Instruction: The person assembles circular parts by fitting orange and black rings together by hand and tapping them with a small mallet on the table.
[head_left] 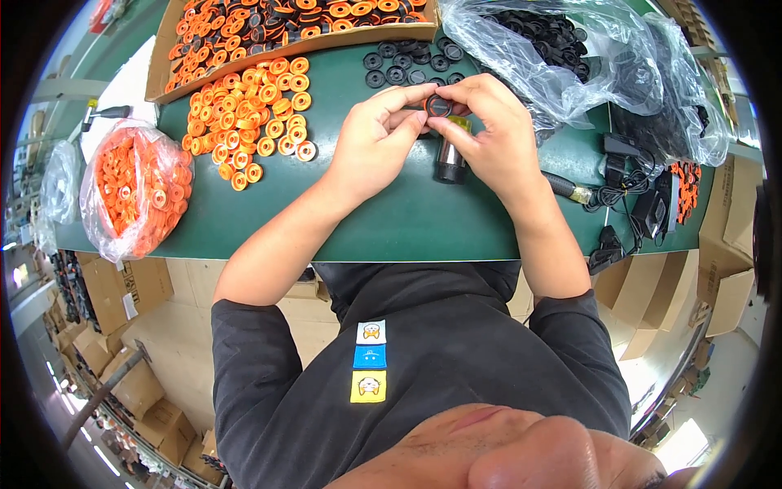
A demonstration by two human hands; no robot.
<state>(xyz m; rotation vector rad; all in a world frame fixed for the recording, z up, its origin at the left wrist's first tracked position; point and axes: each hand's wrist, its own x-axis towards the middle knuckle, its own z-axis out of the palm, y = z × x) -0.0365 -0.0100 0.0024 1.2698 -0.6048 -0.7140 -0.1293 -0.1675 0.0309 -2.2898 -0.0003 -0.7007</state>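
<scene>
Both my hands meet above the far middle of the green table, fingers pinched around a small round black cap with an orange edge [438, 106]. My left hand [379, 134] grips it from the left with thumb and fingertips. From the other side my right hand [493, 126] closes on the same cap, partly covering it. Below the right fingers stands a dark cylinder with a yellowish top [450, 163]; whether the hand touches it I cannot tell. Loose black discs [399, 61] lie just beyond the hands. A heap of orange rings [252, 118] spreads to the left.
A cardboard box [407, 33] of orange-and-black assembled pieces stands at the back. At left sits a clear bag of orange parts [138, 191]; at back right, a plastic bag of black discs [546, 49]. A corded tool [562, 186] and tangled cables [623, 191] lie right.
</scene>
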